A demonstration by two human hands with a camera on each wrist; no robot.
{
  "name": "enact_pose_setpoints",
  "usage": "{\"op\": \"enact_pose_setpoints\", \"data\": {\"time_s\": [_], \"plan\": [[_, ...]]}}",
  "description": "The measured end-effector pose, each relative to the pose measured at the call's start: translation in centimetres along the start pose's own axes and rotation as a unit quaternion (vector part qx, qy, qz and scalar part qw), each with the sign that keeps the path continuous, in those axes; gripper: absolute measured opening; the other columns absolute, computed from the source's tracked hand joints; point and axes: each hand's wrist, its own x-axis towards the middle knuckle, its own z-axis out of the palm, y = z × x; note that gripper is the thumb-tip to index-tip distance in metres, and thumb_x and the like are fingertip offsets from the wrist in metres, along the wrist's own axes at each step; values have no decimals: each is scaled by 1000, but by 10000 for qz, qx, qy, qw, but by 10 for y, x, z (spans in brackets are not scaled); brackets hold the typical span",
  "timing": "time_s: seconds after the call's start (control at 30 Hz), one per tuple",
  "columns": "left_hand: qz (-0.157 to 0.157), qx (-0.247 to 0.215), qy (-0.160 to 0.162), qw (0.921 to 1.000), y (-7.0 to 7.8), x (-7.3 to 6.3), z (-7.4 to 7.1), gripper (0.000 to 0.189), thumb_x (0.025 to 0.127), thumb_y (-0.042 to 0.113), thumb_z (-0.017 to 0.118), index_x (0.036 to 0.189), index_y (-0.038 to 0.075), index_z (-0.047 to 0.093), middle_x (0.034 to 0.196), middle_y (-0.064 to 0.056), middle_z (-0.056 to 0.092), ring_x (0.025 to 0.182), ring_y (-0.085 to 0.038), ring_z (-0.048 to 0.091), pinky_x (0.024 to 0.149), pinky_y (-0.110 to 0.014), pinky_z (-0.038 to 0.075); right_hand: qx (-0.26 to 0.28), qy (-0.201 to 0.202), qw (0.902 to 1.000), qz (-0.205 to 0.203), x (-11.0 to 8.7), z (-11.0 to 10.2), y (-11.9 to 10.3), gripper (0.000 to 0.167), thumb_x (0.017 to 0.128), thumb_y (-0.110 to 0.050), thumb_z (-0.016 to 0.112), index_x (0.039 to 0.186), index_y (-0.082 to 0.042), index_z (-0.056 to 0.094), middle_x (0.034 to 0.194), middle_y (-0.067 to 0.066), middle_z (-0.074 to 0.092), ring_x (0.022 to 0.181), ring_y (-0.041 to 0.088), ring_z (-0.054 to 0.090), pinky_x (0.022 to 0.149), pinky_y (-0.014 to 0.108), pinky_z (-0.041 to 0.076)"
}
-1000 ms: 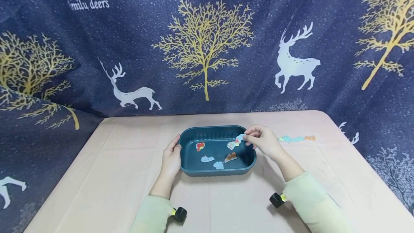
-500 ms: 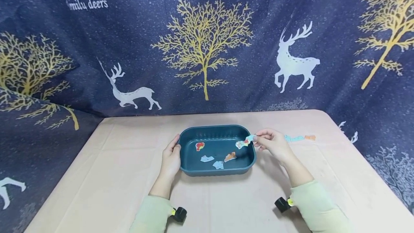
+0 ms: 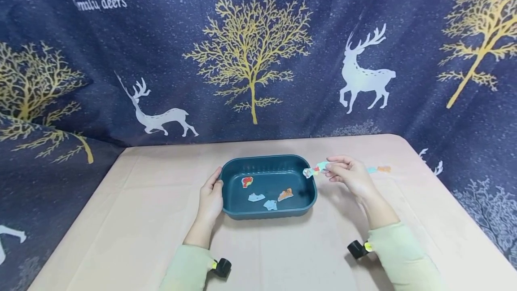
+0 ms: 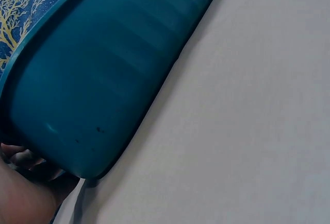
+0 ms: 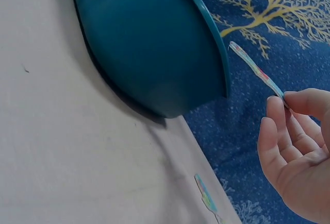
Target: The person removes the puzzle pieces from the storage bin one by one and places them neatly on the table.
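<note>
A dark teal, rounded rectangular plastic tray point(image 3: 268, 213) stands on the table. My left hand point(image 3: 211, 199) grips its left end, thumb near the rim; in the left wrist view the fingers are partly hidden behind the tray's corner. My right hand point(image 3: 350, 176) pinches a thin, flat, irregular cutout piece point(image 3: 316, 170), pale blue with red and yellow, by one end between thumb and fingertips. Its free end overlaps the tray's right rim in the head view. Inside lie a red cutout point(image 3: 247, 182), an orange one point(image 3: 285, 194) and two pale blue cutouts point(image 3: 256, 197).
On the table right of the tray, partly behind the right hand, lies a row of flat cutouts, pale blue with an orange one point(image 3: 384, 169) at its end. A pink-beige cloth point(image 3: 133, 219) covers the table. Behind hangs a dark blue curtain point(image 3: 226, 116) with deer and trees.
My right hand has moved right, carrying the pinched cutout from over the tray's inside to its right rim. My left hand keeps its hold on the tray. The head view has shifted slightly.
</note>
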Motion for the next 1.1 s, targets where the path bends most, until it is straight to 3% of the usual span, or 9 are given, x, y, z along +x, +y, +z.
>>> {"op": "enact_pose_setpoints", "data": {"time_s": [0.07,0.33,0.67,0.83,1.1], "plan": [[-2,-4,-7,10000,0,0,0,44,99,9,37,143,5,40,151,-10,37,143,-26,28,119,-44,22,59,67,9999,77,0,-3,0,40,91,-14,62,121,8,49,82,-9,70,73,6,67,69,21,58],[-19,-24,-33,10000,0,0,0,45,99,9,36,143,5,40,151,-10,37,143,-26,27,119,-44,22,955,192,9952,106,3,-15,2,9,88,-10,66,97,-11,63,81,-7,71,71,7,67,67,21,58],[-21,10,-20,10000,-1,0,0,44,99,10,36,143,5,40,151,-9,36,143,-26,27,119,-44,22,1123,281,9929,284,5,-30,9,5,89,-9,64,92,-12,64,78,-3,71,70,7,68,66,20,58],[-15,10,-30,10000,-1,0,0,44,100,11,36,143,6,40,151,-9,36,143,-26,27,119,-44,21,997,220,9939,410,5,-33,16,5,90,-8,62,94,-12,62,77,-3,72,70,6,68,65,20,57],[-36,57,-85,9999,-2,0,0,44,100,12,36,144,7,39,152,-9,36,143,-26,27,118,-45,22,306,187,9964,774,7,-40,25,10,91,-14,61,100,-10,59,80,-8,70,74,5,68,66,19,56]]}}
